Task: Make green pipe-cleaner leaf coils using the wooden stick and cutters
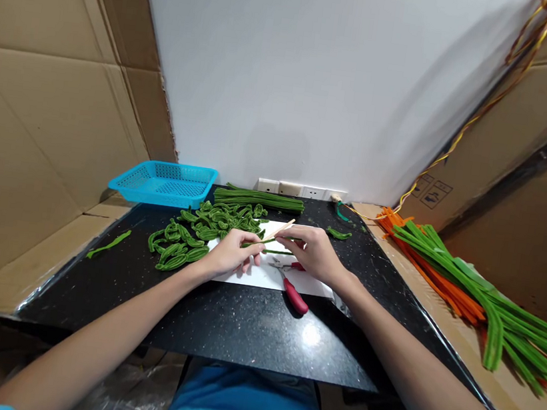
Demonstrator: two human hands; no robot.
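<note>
Both hands meet above a white sheet on the black worktop. My left hand pinches a dark green pipe cleaner between thumb and fingers. My right hand is closed at the fingertips around the green strand beside a thin pale wooden stick, which slants up between the hands. Which fingers bear the stick is hard to make out. Red-handled pliers lie on the sheet just below my right hand, their jaws toward the hands. Left of the sheet spreads a pile of looped green pipe-cleaner pieces.
A blue perforated basket stands at the back left. Straight green pipe cleaners lie bundled along the wall near the sockets. Orange stems and brighter green stems rest on cardboard at right. Cardboard walls flank both sides.
</note>
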